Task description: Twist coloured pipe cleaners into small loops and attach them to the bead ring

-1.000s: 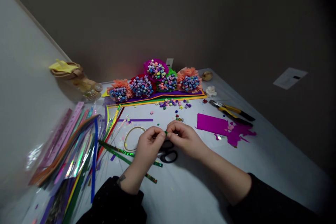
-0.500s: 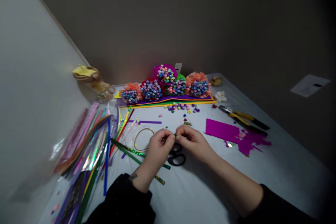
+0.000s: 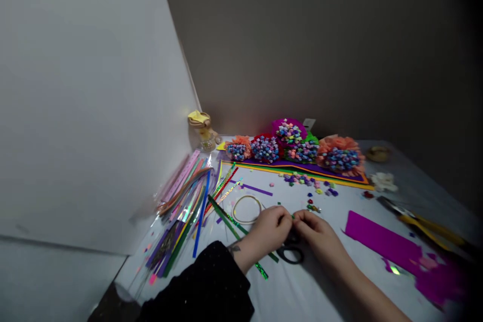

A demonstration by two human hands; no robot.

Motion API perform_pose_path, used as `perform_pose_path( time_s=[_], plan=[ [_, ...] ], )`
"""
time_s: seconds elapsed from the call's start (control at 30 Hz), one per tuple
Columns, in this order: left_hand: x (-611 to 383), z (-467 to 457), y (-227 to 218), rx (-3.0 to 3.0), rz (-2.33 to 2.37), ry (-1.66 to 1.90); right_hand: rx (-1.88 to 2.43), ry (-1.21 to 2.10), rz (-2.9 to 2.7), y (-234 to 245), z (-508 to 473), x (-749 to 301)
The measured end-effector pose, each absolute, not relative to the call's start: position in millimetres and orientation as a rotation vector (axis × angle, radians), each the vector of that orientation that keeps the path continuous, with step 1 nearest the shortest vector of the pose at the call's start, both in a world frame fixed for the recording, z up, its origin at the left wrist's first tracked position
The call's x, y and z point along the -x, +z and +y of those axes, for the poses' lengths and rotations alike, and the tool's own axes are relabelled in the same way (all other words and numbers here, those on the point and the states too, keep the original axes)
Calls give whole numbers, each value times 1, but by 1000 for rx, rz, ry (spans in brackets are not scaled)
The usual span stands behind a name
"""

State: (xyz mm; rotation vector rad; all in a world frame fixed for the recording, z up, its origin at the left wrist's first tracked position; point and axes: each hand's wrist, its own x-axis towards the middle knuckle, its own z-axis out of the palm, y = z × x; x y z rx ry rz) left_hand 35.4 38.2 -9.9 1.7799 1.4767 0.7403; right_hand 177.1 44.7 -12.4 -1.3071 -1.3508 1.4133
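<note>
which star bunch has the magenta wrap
The highest bunch, above and between the red-wrapped bunch and green-wrapped bunch; the left end bunch and right end bunch are orange-wrapped.

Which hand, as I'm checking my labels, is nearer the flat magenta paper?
Right. The right hand is left of the flat magenta paper, with a gap; the left hand is farther left.

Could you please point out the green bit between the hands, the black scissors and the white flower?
Green bit (image 3: 293, 216), head view: its visible part.
Black scissors (image 3: 292, 262), head view: finger loop's rim.
White flower (image 3: 384, 181), head view: middle of petals.
</note>
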Motion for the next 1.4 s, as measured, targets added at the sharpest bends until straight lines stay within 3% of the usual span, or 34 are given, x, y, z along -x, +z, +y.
perform_pose_path(
  time_s=[1.03, 1.4],
  plan=[
    [-35, 36, -8, -1827, 1466, 753, 1338, 1424, -1381, -11, 45, -178],
    [-37, 35, -2, -1724, 1454, 892, 1320, 1255, -1437, -15, 42, -178]
  ],
)
